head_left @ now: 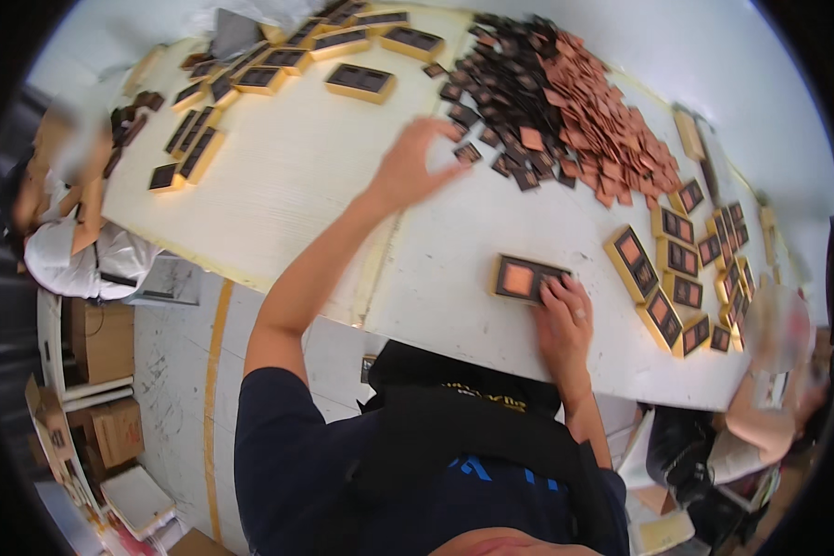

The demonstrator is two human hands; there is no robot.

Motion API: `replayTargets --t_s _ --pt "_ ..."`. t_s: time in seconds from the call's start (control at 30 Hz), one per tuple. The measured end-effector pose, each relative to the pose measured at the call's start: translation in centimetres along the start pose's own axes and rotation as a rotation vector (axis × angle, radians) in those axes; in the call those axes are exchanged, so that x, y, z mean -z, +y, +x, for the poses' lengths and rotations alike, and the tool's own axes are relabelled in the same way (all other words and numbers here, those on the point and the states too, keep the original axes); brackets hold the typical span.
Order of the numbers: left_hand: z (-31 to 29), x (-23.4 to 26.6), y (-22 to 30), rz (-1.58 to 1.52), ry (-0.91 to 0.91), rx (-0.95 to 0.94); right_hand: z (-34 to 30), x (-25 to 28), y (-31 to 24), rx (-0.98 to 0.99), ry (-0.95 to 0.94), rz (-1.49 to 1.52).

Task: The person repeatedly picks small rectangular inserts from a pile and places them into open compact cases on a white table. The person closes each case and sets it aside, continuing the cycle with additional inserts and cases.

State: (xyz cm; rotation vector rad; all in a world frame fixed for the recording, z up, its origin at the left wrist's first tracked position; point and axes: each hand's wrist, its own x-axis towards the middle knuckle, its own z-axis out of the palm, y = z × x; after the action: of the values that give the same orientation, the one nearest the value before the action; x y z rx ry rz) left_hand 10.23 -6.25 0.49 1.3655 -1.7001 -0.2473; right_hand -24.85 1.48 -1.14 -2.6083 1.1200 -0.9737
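Observation:
My left hand (415, 167) reaches out over the table, thumb and fingers apart, slightly blurred. Just beyond its fingertips lies a small dark square tile (468, 153), at the edge of a heap of black squares (514, 88). Close to the table's front edge, my right hand (565, 326) grips the right end of a shallow gold box (505, 289) with a black inlay. An orange-brown square fills the box's left recess. My fingers cover most of the right recess.
Coppery-brown squares (612, 134) are heaped beside the black ones. Gold boxes with dark inlays (361, 82) stand in rows at the back left. More gold boxes, with squares in them (632, 264), are grouped at right. People sit at the table's left (88, 250) and right (760, 408) ends.

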Motion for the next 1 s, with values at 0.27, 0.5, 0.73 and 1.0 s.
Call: replayTargets --t_s 0.27,0.5,0.73,1.0 --pt "4.6 10.5 -17.0 0.714 -0.151 0.420 -0.5 7.8 1.6 -0.129 -0.028 -0.013" --pt "-2.6 4.4 -3.7 0.703 -0.157 0.123 13.0 0.6 4.8 0.099 -0.230 0.023" --pt "-7.7 3.2 4.1 0.336 -0.257 0.060 18.3 -7.3 8.1 0.148 -0.197 0.022" --pt "-3.9 -1.7 5.7 -0.033 -0.444 0.051 14.6 -1.3 6.3 -0.131 -0.271 0.380"
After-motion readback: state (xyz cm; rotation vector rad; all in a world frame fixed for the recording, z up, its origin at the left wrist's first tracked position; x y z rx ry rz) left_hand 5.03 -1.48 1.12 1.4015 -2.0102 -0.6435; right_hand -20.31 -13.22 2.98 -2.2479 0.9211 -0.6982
